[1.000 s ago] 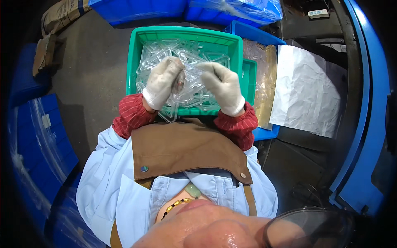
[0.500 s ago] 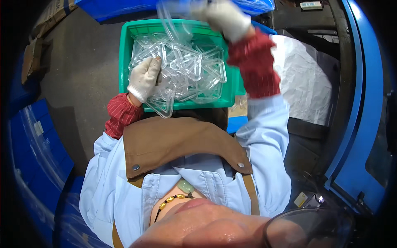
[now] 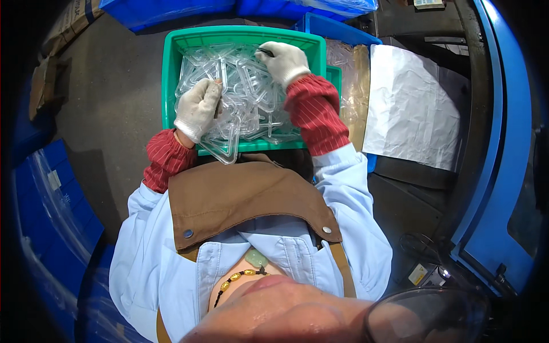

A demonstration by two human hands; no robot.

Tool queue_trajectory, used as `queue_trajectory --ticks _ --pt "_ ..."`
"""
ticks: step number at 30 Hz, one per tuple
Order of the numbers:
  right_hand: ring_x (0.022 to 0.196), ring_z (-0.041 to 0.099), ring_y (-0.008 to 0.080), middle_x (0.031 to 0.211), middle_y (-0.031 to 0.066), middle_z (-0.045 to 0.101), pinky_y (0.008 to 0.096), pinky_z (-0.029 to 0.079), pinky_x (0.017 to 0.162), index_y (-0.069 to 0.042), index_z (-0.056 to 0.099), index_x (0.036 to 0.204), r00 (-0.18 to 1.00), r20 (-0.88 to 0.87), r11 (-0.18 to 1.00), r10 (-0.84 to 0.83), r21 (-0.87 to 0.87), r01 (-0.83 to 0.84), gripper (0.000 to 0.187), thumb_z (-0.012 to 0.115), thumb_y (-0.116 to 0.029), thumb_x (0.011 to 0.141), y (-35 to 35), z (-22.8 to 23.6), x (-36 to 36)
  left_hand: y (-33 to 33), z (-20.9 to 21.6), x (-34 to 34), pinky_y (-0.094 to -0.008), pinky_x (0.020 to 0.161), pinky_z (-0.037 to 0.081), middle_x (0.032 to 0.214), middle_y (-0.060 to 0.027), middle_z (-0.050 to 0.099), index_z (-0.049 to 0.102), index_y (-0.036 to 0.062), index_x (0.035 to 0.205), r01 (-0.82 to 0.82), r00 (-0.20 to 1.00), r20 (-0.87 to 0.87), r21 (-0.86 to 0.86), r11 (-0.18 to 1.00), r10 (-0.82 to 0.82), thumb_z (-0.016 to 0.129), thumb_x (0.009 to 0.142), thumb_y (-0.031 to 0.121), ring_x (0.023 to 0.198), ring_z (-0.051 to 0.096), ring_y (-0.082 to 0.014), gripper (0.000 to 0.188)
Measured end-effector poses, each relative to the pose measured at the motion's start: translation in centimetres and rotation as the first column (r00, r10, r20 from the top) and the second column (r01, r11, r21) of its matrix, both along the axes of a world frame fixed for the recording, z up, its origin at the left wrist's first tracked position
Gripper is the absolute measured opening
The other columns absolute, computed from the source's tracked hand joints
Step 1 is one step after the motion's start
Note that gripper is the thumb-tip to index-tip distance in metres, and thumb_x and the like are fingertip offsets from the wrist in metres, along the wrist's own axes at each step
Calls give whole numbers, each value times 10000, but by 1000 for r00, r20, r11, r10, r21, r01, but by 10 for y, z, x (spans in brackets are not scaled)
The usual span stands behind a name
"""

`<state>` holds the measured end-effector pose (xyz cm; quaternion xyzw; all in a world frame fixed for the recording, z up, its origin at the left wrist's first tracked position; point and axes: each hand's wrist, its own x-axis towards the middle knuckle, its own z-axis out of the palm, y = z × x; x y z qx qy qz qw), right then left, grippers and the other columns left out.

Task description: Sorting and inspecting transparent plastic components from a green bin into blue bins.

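Note:
A green bin [image 3: 171, 40] in front of me holds a heap of clear plastic triangular frames [image 3: 251, 83]. My left hand [image 3: 198, 110], in a white glove, is closed at the heap's left side, its thumb pressed on a clear plastic frame [image 3: 223, 70]. Below that hand another triangular frame [image 3: 233, 143] lies over the bin's near rim. Gloved as well, my right hand [image 3: 286, 62] is above the far right part of the heap, fingers curled together. A small dark object [image 3: 265, 52] shows at its fingertips; its kind I cannot make out.
Blue bins [image 3: 166, 12] with plastic film stand beyond the green one. To the right are another blue bin [image 3: 337, 27] and a crumpled white sheet [image 3: 414, 108]. A blue machine frame [image 3: 494, 148] rises at far right. Blue crates [image 3: 60, 188] stand at left.
My right hand has come down and nearer, from beyond the bin's far rim to over the heap. The blurred clear piece beside it is no longer seen there. My left hand has hardly moved.

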<state>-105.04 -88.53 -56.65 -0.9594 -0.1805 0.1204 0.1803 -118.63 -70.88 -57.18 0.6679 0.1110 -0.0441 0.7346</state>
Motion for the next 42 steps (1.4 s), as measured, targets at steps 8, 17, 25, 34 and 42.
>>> queue_trajectory --ticks 8,17,25,34,42 --pt "801 641 244 847 56 670 366 499 726 -153 674 900 977 96 980 -192 65 186 261 599 -388 817 -26 24 -7 1 8 4 -216 469 379 570 0 512 536 34 749 37 997 -65 45 998 -34 510 926 241 499 462 -49 274" --pt "1036 576 278 1089 106 623 375 445 892 -184 565 1186 974 -172 980 -147 -158 120 553 556 -553 775 13 -11 7 -6 28 51 -321 629 472 834 -102 616 603 63 870 -68 931 281 762 644 -235 592 846 215 724 600 -242 154" --pt "724 636 260 808 26 658 385 496 616 -241 615 922 966 257 999 13 35 -22 140 575 -314 810 -6 -13 -5 5 15 42 -345 706 471 928 -92 607 614 98 878 -55 932 201 901 430 -300 572 843 249 834 590 -268 160" --pt "540 593 194 631 16 602 301 459 474 -166 599 857 646 760 842 -66 389 -373 225 672 -59 674 -45 35 -29 15 38 25 -310 611 460 818 -82 611 606 75 809 -63 945 241 799 598 -221 605 835 219 699 587 -246 146" --pt "607 588 66 694 25 627 214 471 554 -63 628 951 858 286 477 -426 877 -56 210 694 -26 754 -36 64 -47 -7 45 50 -310 928 420 1156 -151 551 483 8 1222 14 918 380 261 965 -116 653 803 218 1083 533 -214 498"
